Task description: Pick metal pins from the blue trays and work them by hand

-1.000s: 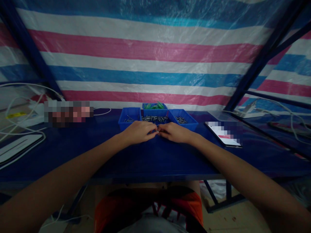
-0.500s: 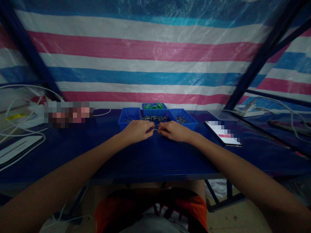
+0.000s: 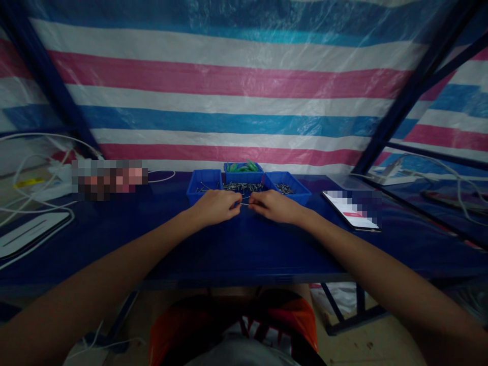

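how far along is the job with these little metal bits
Done: I can't confirm any; the few thin metal pieces in the left-hand blue plastic bin may be finished or waiting. In hand: a thin, pale piece between the left hand and right hand. Apparently remaining: many small metal pieces in the middle, others in the right-hand blue plastic bin.

The left hand (image 3: 218, 207) and the right hand (image 3: 273, 206) hold one thin rod (image 3: 244, 204) between their fingertips. Behind them stand blue bins; the back bin (image 3: 244, 178) contains green pieces (image 3: 249, 166).
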Demonstrator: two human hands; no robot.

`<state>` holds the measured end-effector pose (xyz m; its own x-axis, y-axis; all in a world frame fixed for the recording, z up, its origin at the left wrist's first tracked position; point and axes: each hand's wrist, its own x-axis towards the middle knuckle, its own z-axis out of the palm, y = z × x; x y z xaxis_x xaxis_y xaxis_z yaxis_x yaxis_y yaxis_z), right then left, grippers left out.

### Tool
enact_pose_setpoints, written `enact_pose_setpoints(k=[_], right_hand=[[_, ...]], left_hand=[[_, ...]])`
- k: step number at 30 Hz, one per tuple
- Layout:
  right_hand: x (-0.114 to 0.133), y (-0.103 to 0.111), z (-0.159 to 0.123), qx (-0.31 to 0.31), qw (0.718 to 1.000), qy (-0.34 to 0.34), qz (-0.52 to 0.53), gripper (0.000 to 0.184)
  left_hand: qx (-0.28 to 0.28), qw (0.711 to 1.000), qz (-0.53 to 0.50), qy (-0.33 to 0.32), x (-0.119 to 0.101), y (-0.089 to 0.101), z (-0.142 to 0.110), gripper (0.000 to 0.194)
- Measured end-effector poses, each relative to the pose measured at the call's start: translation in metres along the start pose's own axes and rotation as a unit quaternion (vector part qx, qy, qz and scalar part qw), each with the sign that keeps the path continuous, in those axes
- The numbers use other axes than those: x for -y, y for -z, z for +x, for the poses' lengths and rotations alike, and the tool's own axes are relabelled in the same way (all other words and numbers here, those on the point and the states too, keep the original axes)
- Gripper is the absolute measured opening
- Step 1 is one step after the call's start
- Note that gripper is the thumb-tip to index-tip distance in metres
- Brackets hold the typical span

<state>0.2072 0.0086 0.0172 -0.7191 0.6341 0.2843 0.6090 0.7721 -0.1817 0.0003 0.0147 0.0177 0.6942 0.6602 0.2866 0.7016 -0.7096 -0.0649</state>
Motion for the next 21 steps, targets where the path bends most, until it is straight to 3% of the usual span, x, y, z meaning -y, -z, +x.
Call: enact_pose_setpoints(k=[11,21], right_hand=[[0.011,-0.001,0.000,-0.021,1.000,0.006,-0.023,0.016],[-0.002,0.003,0.000,0.005,1.000,-0.008,-0.008,0.012]], left_hand=[[0.033,0.997,-0.063,0.003,-0.006,-0.010,0.001,0.017],[0.027,0.991,-0.131,0.025,0.004,-0.008,0.003,0.015]])
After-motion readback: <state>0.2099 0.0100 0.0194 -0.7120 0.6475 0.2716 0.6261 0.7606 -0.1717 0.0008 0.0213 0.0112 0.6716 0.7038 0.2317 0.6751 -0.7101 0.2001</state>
